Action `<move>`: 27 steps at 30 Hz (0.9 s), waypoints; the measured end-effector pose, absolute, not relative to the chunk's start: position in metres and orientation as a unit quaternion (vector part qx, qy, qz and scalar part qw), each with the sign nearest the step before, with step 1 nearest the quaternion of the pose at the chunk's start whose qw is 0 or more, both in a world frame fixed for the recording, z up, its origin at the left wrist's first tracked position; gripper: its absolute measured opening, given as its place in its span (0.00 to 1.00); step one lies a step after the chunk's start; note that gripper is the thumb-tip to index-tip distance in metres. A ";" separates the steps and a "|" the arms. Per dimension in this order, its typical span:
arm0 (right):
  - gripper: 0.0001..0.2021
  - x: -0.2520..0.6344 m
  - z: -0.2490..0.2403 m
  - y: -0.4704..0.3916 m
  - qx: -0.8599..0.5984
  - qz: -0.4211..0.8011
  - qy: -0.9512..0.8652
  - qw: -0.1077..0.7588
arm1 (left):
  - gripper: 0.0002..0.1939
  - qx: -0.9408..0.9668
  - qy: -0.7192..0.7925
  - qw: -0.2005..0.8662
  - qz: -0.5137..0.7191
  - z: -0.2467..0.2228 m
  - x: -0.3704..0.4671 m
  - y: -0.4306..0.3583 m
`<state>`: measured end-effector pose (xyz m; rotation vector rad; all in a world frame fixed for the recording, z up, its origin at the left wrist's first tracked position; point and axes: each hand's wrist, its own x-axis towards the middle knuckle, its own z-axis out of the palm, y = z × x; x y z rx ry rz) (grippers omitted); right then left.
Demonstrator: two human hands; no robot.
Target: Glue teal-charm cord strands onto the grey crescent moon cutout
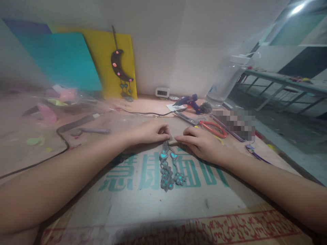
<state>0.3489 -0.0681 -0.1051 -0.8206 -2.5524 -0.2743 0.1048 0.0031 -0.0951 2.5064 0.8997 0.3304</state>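
Observation:
My left hand [153,132] is closed in a pinch at the upper ends of several grey cords. From these cords hang grey ornaments with turquoise hearts [163,155] and a cluster of grey flowers [167,178], lying on the printed board. A single grey flower [180,178] with turquoise spots lies apart on its own cord, to the right. My right hand [199,140] pinches a short tan stick [174,142], whose left end reaches the cords. What lies under the left fingertips is hidden.
Red-handled scissors [213,128] and a blue glue gun [190,102] lie behind my right hand. A white digital timer [162,92] stands by the wall. A dark crescent hanging [119,66] rests against a yellow panel [102,37]. A clear bottle [227,81] stands right; a black cable [65,146] runs left.

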 end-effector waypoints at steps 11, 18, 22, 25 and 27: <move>0.14 0.350 -0.108 -0.068 -0.296 -0.100 -0.921 0.232 | 0.11 0.908 0.333 0.227 0.112 -0.094 0.104 0.002; 0.15 0.351 -0.109 -0.066 -0.290 -0.092 -0.925 0.229 | 0.11 0.912 0.327 0.220 0.112 -0.096 0.104 0.004; 0.14 0.351 -0.108 -0.068 -0.290 -0.088 -0.926 0.227 | 0.10 0.913 0.322 0.223 0.116 -0.096 0.104 0.006; 0.14 0.351 -0.108 -0.069 -0.312 -0.087 -0.915 0.242 | 0.11 0.914 0.311 0.227 0.124 -0.096 0.103 0.007; 0.14 0.352 -0.109 -0.068 -0.336 -0.072 -0.905 0.251 | 0.12 0.914 0.308 0.235 0.119 -0.096 0.103 0.007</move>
